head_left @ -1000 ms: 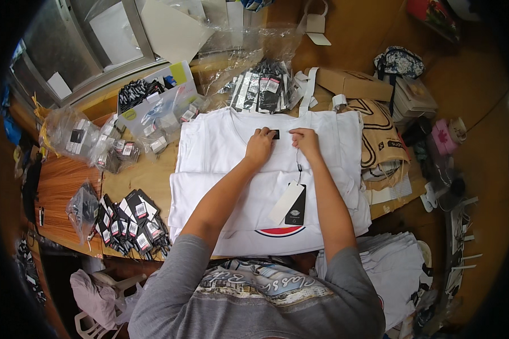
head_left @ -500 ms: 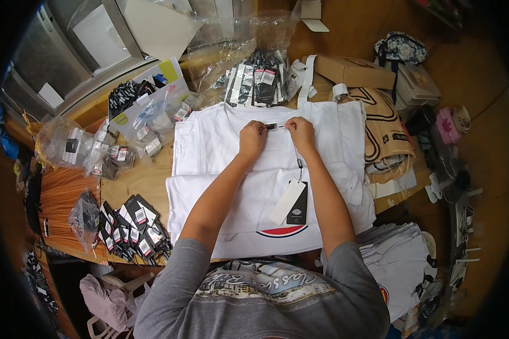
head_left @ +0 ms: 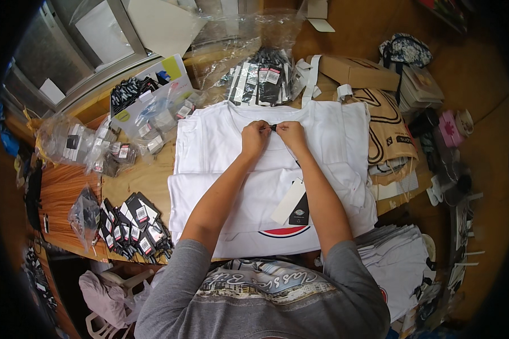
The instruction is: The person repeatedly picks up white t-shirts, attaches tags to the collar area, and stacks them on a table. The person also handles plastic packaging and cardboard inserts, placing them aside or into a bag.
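Observation:
White T-shirts [head_left: 203, 147] lie stacked and folded in front of me, with a red and dark blue print at the lower edge. At the neckline, my left hand [head_left: 255, 137] pinches a small black neck label [head_left: 273, 127]. Close against it, my right hand [head_left: 292, 135] is closed on the black string [head_left: 293, 157] of a hang tag; the fingers hide the string's end. From that string the hang tag [head_left: 298, 210], one white card and one black card, lies on the shirt beside my right forearm.
A pile of black and white hang tags [head_left: 134, 229] lies at left, another bunch [head_left: 261, 79] behind the shirts. A white box of tags [head_left: 152, 93] and plastic bags [head_left: 68, 138] stand back left. At right are a brown bag [head_left: 387, 121], cardboard box [head_left: 356, 72] and stacked shirts [head_left: 393, 263].
My right hand has moved left, bringing the string's end up to the neck label at my left fingers. The gap between the hands has closed, and the tag has barely shifted.

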{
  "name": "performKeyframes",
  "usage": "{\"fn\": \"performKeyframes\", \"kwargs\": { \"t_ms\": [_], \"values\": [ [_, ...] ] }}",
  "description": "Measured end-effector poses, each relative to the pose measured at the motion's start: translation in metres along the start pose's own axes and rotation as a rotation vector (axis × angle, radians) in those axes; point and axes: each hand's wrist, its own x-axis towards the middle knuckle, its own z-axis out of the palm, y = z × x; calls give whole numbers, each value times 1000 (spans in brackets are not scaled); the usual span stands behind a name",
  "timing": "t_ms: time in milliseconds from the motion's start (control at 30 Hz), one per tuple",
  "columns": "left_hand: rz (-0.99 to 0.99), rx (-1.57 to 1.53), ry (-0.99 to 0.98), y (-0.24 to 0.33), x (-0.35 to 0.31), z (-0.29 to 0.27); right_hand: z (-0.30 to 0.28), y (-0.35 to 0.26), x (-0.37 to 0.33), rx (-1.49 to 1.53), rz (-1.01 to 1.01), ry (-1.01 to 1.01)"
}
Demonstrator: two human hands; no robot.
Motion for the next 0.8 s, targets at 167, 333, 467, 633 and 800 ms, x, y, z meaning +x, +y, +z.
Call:
{"fn": "performKeyframes", "kwargs": {
  "t_ms": [167, 333, 467, 633, 800],
  "values": [
    [-12, 9, -42, -1, -1, -2, -11, -5, -5, 445, 334, -547],
    [-25, -59, -109, -2, -2, -6, -10, -3, 1, 513, 444, -580],
    [-96, -23, -117, -5, -4, -12, -13, -2, 4, 592, 497, -635],
    [-143, 14, -119, -1, -4, -14, -16, 0, 1, 568, 453, -588],
    [-114, 255, -196, 1, -1, -27, -24, 7, -16, 209, 175, -146]
  ]
}}
